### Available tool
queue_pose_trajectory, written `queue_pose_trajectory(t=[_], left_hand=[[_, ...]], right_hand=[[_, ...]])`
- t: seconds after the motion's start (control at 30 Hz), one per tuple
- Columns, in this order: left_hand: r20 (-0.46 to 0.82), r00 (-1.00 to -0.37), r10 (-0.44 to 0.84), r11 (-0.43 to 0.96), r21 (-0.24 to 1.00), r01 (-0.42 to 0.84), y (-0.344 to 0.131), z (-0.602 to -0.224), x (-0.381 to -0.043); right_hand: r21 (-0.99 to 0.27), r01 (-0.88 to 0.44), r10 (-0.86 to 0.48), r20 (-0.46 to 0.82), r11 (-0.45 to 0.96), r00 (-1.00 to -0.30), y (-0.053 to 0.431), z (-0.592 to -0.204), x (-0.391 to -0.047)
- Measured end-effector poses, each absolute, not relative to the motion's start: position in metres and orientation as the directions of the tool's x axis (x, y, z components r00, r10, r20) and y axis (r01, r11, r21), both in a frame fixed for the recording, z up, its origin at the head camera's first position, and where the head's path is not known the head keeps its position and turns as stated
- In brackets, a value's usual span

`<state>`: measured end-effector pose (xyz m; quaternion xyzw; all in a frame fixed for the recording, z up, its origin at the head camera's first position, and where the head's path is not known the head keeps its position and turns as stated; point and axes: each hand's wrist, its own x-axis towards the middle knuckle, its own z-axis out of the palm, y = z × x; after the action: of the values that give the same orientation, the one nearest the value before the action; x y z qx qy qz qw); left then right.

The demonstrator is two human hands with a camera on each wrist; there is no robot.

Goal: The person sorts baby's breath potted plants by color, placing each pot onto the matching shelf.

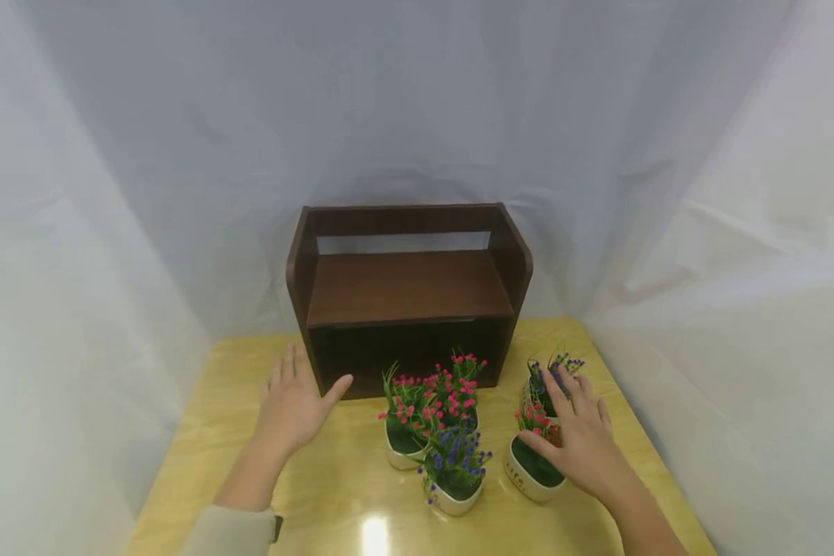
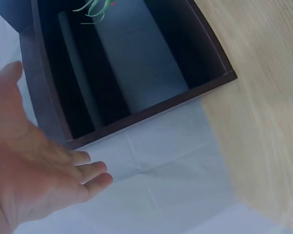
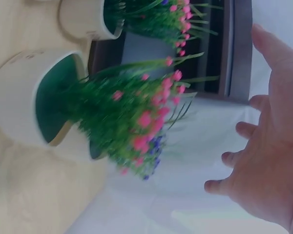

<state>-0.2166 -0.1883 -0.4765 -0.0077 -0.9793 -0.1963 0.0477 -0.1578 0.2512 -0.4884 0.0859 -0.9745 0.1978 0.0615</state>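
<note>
Our left hand (image 1: 288, 409) and right hand (image 1: 584, 448) are hovering, released. Three potted plants (image 1: 450, 448) are standing at the right hand's nine o'clock.

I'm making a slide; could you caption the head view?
Open left grip beside a dark shelf, open right grip by two flowerpots, three more pots grouped between them on a wooden table.
</note>
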Motion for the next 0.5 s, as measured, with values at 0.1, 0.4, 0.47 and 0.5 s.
queue_pose_trajectory(t=[0.1, 0.4, 0.47, 0.5], left_hand=[[0.087, -0.996, -0.02, 0.887, 0.461, 0.022, -0.194, -0.48, -0.227], [-0.015, -1.0, -0.021, 0.634, 0.773, -0.025, -0.213, -0.476, -0.272], [0.027, -0.999, -0.043, 0.552, 0.834, -0.001, -0.213, -0.472, -0.282], [0.057, -0.997, -0.057, 0.519, 0.855, 0.019, -0.213, -0.469, -0.287]], right_hand=[[-0.419, -0.185, -0.119, 0.179, 0.889, -0.977, 0.264, -0.497, -0.148], [-0.614, -0.106, -0.006, 0.163, 0.783, -0.987, 0.302, -0.526, -0.126], [-0.641, -0.075, 0.017, 0.135, 0.763, -0.991, 0.307, -0.537, -0.123], [-0.649, -0.058, 0.026, 0.12, 0.758, -0.992, 0.308, -0.543, -0.122]])
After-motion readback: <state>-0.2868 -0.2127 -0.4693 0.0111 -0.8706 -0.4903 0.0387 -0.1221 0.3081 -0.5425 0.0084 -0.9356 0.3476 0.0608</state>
